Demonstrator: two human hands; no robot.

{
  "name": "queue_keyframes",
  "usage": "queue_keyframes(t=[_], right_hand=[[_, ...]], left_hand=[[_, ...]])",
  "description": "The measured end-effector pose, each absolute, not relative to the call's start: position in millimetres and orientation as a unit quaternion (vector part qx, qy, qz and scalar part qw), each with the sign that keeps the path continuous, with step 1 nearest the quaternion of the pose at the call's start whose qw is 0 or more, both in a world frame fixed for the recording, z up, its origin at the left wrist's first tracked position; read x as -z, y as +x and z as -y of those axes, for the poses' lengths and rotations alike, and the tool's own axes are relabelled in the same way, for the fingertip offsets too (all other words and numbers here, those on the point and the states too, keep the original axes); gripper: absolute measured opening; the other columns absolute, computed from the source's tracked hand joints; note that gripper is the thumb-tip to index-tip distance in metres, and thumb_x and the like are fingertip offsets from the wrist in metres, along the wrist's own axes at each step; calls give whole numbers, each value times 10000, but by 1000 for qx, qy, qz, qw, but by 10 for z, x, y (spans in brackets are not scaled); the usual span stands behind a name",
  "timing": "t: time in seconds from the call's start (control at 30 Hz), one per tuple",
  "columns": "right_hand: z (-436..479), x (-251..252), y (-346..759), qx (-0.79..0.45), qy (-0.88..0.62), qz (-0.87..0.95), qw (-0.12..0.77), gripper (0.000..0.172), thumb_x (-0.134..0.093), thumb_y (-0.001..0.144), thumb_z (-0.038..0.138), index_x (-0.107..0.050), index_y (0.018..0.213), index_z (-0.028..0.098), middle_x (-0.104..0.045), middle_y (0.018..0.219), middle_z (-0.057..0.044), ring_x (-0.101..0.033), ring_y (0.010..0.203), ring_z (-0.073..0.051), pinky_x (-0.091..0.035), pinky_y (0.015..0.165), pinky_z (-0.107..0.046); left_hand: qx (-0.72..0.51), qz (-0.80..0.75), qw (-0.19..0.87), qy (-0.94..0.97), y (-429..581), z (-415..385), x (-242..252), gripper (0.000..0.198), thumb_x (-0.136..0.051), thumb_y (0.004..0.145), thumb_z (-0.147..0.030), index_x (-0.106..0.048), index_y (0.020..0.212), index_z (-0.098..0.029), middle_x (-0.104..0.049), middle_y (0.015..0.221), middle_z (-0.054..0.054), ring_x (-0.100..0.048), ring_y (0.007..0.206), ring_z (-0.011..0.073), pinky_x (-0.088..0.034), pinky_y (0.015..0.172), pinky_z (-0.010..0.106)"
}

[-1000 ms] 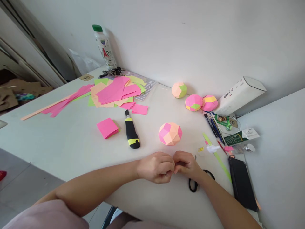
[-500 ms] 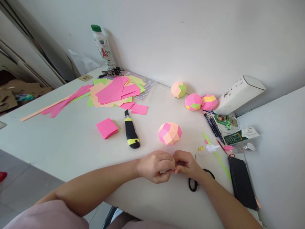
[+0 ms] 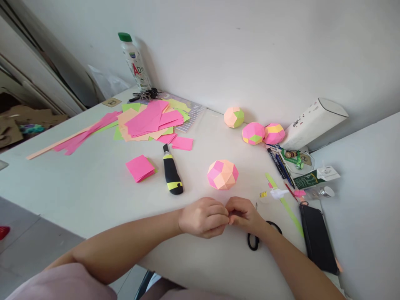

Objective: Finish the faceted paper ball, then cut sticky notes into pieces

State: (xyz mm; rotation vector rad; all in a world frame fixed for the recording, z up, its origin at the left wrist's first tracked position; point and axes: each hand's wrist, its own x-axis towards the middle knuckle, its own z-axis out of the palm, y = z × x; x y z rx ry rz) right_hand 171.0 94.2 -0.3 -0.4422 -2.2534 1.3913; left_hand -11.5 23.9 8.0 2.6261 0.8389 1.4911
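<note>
On the tabletop (image 3: 93,187), the paper ball (image 3: 223,175) is sitting on your hands' far side. Your left hand (image 3: 204,217) is curling tighter against your right hand (image 3: 245,214), suggesting fine work; whether fingers are clamping anything, I cannot tell.

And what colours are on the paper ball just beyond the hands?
The paper ball shows pink and peach patches, clearest in the head view.

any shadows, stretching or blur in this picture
Head view: soft shadow on the wall beside the bottle; head view: bottle and white box lean outward, probably wide-angle stretch; head view: near paper ball has distinct facets, left hand and right hand without obvious motion blur.
</note>
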Motion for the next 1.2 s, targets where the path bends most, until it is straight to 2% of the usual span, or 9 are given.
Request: queue_keyframes(t=[0.1,0.27,0.6,0.93,1.2], right_hand=[[-940,7,1710,-504,-159,818,225,525,-520,828,686,-620,711,184,-579,639,-12,-529,599,-129,-447,566,-255],[-938,-3,1711,-503,-161,820,220,512,-543,819,678,-616,701,186,-578,637,-8,-530,605,-129,-448,578,-256],[-927,5,1717,-505,-172,820,210,500,-545,832,662,-569,681,186,-544,638,1,-510,593,-125,-425,547,-249],[-937,8,1729,-508,-166,819,210,545,-516,821,702,-609,714,176,-576,657,-14,-536,613,-129,-443,567,-253],[-940,15,1728,-506,-167,820,207,545,-528,805,709,-611,716,178,-577,658,-12,-533,612,-129,-442,572,-254]], left_hand=[[-473,-266,-7,840,-103,-232,-75,110,-462,824,-79,-497,877,-169,-655,705,36,-615,590,143,-487,518,248],[-483,-275,-2,832,-82,-224,-58,162,-441,787,-52,-468,868,-190,-641,694,14,-607,584,135,-495,538,243],[-492,-247,69,832,-109,-274,-76,259,-449,800,-80,-495,1040,-165,-660,771,42,-647,637,139,-531,563,239],[-484,-237,51,841,-122,-262,-113,163,-466,843,-101,-501,989,-166,-671,762,54,-654,643,147,-529,571,248],[-492,-246,86,831,-108,-243,-108,177,-475,805,-90,-490,961,-173,-649,740,41,-631,623,139,-523,559,231]])
